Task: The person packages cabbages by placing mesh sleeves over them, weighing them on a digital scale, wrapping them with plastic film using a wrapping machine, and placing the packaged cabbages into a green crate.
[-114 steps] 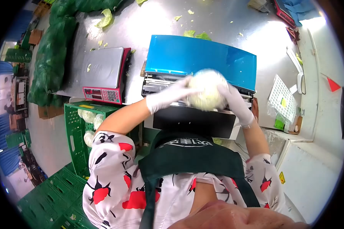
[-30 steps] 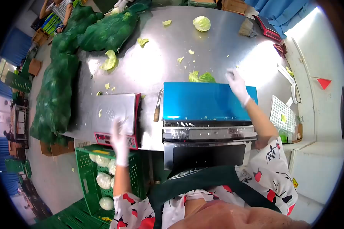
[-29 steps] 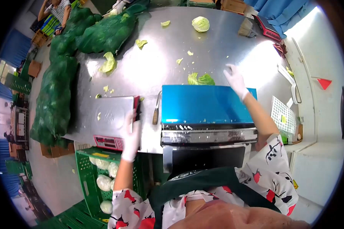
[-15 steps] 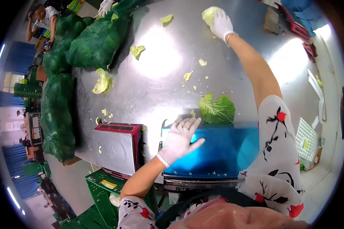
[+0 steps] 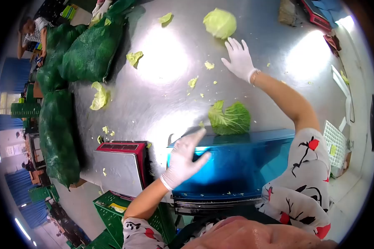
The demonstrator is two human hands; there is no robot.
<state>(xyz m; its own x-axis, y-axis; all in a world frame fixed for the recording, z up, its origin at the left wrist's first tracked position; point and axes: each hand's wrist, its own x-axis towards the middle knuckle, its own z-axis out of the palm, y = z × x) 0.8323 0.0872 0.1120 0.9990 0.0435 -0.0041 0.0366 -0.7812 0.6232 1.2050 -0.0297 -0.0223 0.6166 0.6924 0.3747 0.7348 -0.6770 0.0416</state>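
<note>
A round pale-green cabbage (image 5: 220, 23) lies on the steel table (image 5: 162, 89) at the far side. My right hand (image 5: 239, 58), in a white glove, is just this side of it with fingers spread and nothing in them. My left hand (image 5: 183, 159), gloved too, is over the left end of a shiny blue panel (image 5: 232, 162); its thumb stands apart and its fingers stretch forward, holding nothing. I cannot tell whether it touches the panel. A large green cabbage leaf (image 5: 230, 119) lies against the panel's far edge.
A red scale with a metal plate (image 5: 118, 171) stands left of the panel. Filled green net sacks (image 5: 58, 137) line the table's left side. Loose leaf scraps (image 5: 98, 96) are scattered about. Green crates (image 5: 108, 207) stand below. A person (image 5: 37, 31) is at the far left.
My right hand has let go of the cabbage and drawn back toward me, its fingers now spread. My left hand has stayed by the panel's left end. The whole view has shifted slightly.
</note>
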